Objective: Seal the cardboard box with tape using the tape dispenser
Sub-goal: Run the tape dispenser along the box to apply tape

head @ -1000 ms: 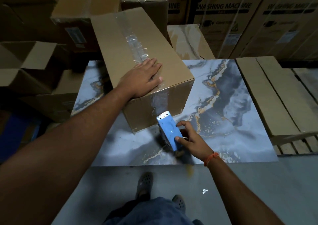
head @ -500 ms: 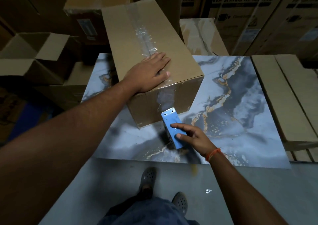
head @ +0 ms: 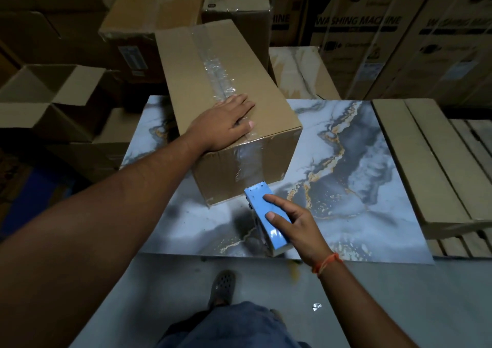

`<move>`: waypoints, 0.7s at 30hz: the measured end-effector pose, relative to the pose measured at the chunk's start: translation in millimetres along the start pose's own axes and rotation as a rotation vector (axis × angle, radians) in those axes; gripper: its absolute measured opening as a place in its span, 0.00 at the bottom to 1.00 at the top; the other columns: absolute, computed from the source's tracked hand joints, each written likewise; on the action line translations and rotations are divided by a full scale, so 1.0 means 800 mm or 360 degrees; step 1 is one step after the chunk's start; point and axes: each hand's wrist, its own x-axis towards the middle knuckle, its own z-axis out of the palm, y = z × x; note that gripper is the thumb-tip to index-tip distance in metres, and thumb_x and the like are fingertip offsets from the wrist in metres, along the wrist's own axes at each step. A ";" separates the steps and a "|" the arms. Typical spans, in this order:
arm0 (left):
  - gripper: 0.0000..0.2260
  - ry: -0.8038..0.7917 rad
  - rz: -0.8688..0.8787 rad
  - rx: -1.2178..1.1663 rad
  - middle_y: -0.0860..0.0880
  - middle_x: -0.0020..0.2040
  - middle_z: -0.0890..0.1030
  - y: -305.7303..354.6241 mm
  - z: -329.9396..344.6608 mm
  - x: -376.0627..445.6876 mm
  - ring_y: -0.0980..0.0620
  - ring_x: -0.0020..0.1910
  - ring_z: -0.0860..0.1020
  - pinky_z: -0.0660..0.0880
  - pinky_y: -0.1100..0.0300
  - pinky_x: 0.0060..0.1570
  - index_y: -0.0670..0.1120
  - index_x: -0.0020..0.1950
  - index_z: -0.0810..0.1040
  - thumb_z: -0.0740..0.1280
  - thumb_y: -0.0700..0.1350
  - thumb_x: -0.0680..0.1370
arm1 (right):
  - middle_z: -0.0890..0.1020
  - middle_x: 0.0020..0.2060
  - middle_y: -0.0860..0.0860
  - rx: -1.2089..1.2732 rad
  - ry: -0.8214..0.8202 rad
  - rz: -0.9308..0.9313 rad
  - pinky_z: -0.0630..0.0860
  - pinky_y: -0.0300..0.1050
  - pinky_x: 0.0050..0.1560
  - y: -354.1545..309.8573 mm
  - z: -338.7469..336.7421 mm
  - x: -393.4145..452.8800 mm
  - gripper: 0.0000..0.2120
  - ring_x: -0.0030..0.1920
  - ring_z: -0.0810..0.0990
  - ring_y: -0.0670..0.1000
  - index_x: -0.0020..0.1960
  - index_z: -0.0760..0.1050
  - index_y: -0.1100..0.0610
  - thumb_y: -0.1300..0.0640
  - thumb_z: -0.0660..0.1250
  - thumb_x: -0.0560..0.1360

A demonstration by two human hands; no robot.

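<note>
- Left hand [head: 226,123]: open, flat, pinning tape [head: 249,158] on box [head: 226,81].
- Right hand [head: 295,222]: grips dispenser [head: 266,214]; tilt teeth into taut tape, snap to cut.

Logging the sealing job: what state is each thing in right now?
cardboard box: flaps shut, lying on the marble slab
tape: runs along the top seam, down the near face
tape dispenser: toothed edge at the near face
left hand: flat on the box top
right hand: gripping the dispenser
open carton: flaps up
</note>
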 end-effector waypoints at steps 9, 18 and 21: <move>0.30 -0.0043 0.0009 0.0035 0.44 0.83 0.57 0.000 -0.001 0.000 0.44 0.82 0.55 0.54 0.50 0.78 0.48 0.83 0.58 0.52 0.60 0.83 | 0.81 0.62 0.42 -0.0072 -0.0030 0.0034 0.81 0.44 0.54 0.001 0.000 -0.016 0.19 0.56 0.83 0.47 0.65 0.79 0.47 0.63 0.69 0.77; 0.31 -0.0067 0.0009 0.0055 0.45 0.84 0.55 -0.002 0.001 0.002 0.45 0.83 0.52 0.53 0.48 0.78 0.49 0.83 0.56 0.49 0.61 0.82 | 0.82 0.60 0.43 -0.0130 0.0156 -0.0073 0.82 0.43 0.55 0.007 0.013 -0.014 0.15 0.57 0.83 0.48 0.62 0.82 0.50 0.59 0.71 0.76; 0.29 -0.0060 0.0016 0.0070 0.45 0.84 0.54 -0.004 0.003 0.006 0.45 0.83 0.52 0.53 0.49 0.78 0.49 0.83 0.56 0.52 0.59 0.84 | 0.82 0.61 0.45 -0.0157 0.0191 -0.0087 0.82 0.44 0.55 0.009 0.018 -0.011 0.14 0.58 0.83 0.49 0.62 0.81 0.50 0.58 0.71 0.77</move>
